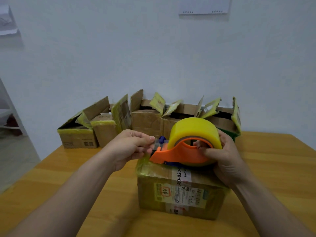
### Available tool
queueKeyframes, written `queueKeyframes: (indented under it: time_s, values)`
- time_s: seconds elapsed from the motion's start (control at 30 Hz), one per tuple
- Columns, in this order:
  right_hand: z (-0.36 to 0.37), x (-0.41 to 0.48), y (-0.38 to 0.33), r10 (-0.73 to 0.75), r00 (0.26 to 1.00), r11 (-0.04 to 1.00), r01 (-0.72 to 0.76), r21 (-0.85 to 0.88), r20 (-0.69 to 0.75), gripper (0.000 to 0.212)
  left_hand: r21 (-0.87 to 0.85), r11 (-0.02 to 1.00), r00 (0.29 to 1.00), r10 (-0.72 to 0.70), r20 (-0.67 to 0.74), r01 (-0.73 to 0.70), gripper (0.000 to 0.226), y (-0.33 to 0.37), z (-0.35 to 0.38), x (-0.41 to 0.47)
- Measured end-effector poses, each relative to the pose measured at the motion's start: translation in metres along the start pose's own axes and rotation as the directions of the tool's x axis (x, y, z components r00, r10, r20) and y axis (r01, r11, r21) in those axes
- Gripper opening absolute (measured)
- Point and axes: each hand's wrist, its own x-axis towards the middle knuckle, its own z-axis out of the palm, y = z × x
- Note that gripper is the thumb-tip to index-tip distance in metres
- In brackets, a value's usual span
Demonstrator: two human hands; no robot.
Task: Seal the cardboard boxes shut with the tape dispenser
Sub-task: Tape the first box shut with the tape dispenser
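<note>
A: The right grip (227, 158), was it clamped on anything?

B: Yes, it was curled round the tape dispenser (179, 154). The fingers were hooked into the orange ring at the core, and the palm wrapped the far side of the yellow tape roll (195, 130).

A: And the left grip (130, 146)?

B: Thumb and fingertips were drawn together, pinching the loose tape end (156, 142) at the dispenser's nose, just beside a small blue part (161, 139).

A: Where did the dispenser sit?

B: At the top of the near cardboard box (181, 190), towards its far edge. The flaps were down, there was yellowish tape at the left corner, and a printed label faced the camera. I couldn't tell whether the dispenser pressed on the cardboard.

A: What carried the box?

B: A glossy desk (68, 185) of yellow wood. The box stood near its middle.

A: Anything behind it?

B: A row of open boxes (147, 117) stood along the far edge, flaps up and ragged with old yellow tape, touching one another.

A: And the room?

B: There was a plain pale wall (153, 57) with a white sheet (203, 6) hung high up, and a white frame (10, 117) at the left edge
</note>
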Motion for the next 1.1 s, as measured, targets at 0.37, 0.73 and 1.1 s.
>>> queueKeyframes:
  time_s: [0.37, 0.73, 1.1]
  values:
    - [-0.001, -0.001, 0.002, 0.016, 0.999, 0.999, -0.018, -0.032, -0.037, 0.033, 0.020, 0.994, 0.994, 0.107, -0.026, -0.106, 0.028, -0.003, -0.003, -0.006]
    - [0.005, 0.002, -0.013, 0.319, 0.927, 0.882, -0.214, 0.420, -0.198, 0.011, 0.225, 0.784, 0.815, 0.556, 0.160, -0.579, 0.026, 0.017, -0.002, -0.035]
    - [0.030, -0.002, -0.020, 0.357, 0.912, 0.828, -0.208, 0.521, -0.203, 0.046, 0.443, 0.562, 0.664, 0.740, 0.109, -0.699, 0.037, 0.060, 0.021, -0.046]
